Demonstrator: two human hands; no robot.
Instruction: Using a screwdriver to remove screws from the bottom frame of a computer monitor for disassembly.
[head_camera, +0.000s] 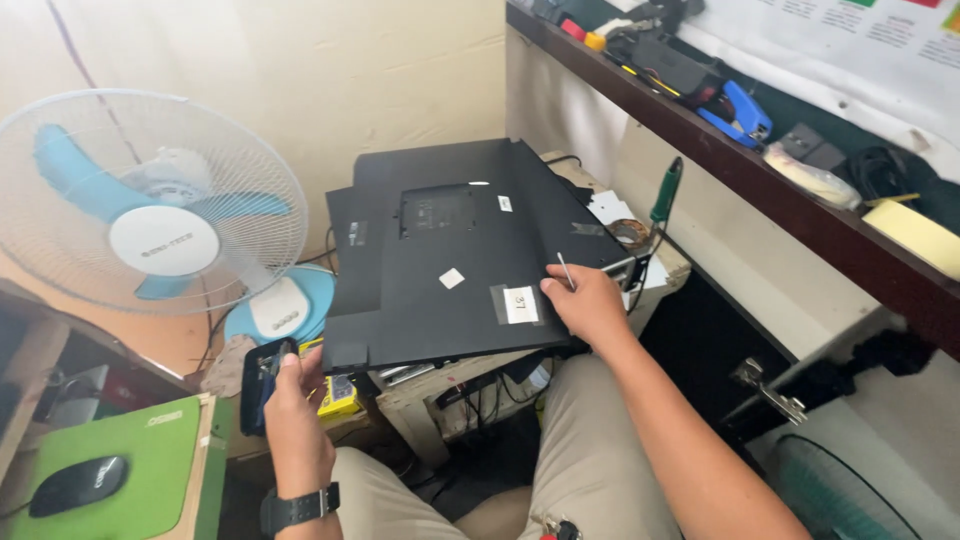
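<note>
Cramped corner, cream wall, small wooden worktop (455, 385) wedged beside long cluttered shelf (760, 185). From my remote seat: black monitor back cover (450, 250) lies face-down across worktop, overhanging my knees so rear panel is easy to reach. Right hand (585, 300) pinches thin metal pin (566, 270) while resting on cover edge, steadying it. Left hand (290, 400) wraps around dark phone (262, 380), held low off to side, clear of cover. 1 blue fan (150, 200) stands left, green mousepad (130, 470) below.
</note>
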